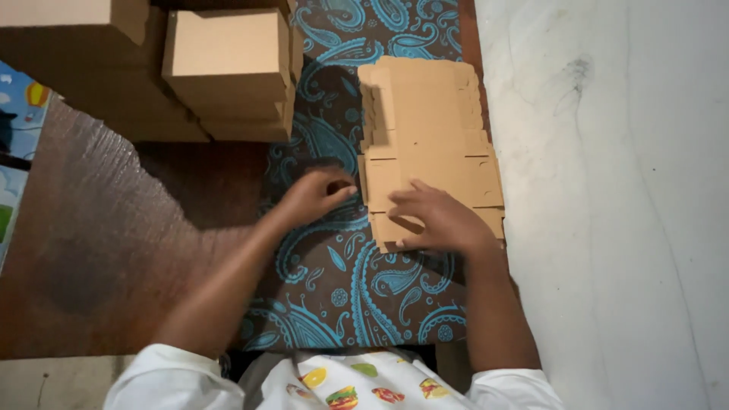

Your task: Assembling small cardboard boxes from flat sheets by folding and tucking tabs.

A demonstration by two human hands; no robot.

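Lying flat on a cloth (pixel 334 288) with blue paisley pattern is a stack of unfolded cardboard sheets (pixel 425 129), brown and matte, with notched edges. The right hand (pixel 440 220) rests on its near end, fingers spread and pressing, not clenched. The left hand (pixel 315 193) touches the stack's left edge with curled fingers. Folded rectangular boxes (pixel 228 72) stand behind, on dark wood.

Dim indoor light, deep shadows on the left, brighter pale floor at right, slightly soft focus
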